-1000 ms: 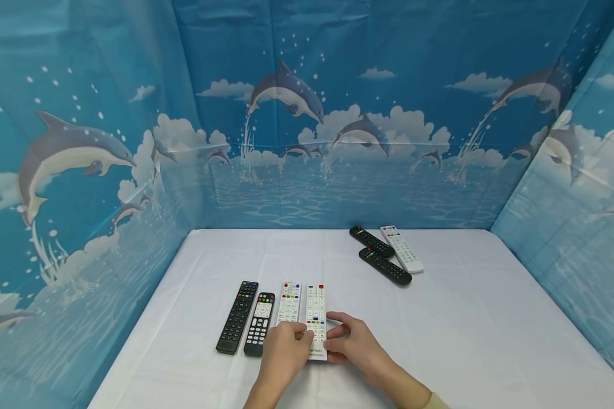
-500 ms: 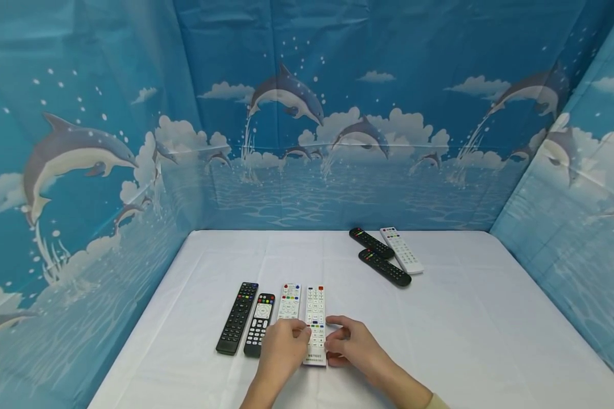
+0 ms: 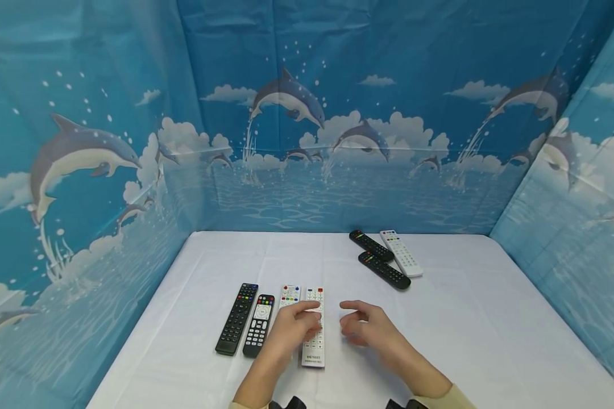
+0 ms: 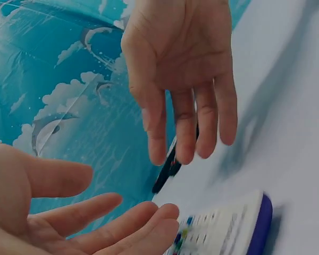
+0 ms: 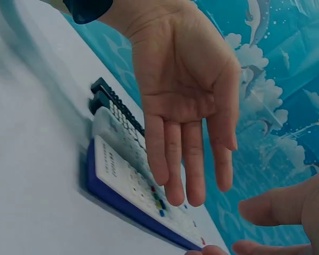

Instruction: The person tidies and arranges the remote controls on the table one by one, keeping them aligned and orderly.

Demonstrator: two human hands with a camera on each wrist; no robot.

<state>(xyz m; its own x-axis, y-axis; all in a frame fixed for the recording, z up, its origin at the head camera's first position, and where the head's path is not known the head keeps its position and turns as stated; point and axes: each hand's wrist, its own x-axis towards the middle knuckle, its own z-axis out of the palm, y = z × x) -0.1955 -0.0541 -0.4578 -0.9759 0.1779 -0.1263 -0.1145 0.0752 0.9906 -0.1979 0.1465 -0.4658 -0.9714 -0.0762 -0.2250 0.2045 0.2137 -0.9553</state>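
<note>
We see the blue-sided white remote (image 3: 314,349) lying face up on the white-covered table (image 3: 460,329), rightmost in a near row of four. Its long axis runs almost straight from the near side toward the dolphin backdrop (image 3: 317,199), leaning a touch right at the far end; the red-marked end points away and the printed end points toward the near side. Above its middle we find the left hand (image 3: 293,329), thumb and fingers parted, holding nothing; we cannot tell whether a fingertip touches. The right hand (image 3: 376,329) is spread likewise, holds nothing and hangs clear of the remote, just to its right.

Beside it, we see a partly covered white remote (image 3: 290,295), then a white-keyed black remote (image 3: 259,328) and an all-black remote (image 3: 237,320), their far ends leaning right. Farther off, two black remotes (image 3: 385,271) and a far white remote (image 3: 402,255) slant from far left to near right.
</note>
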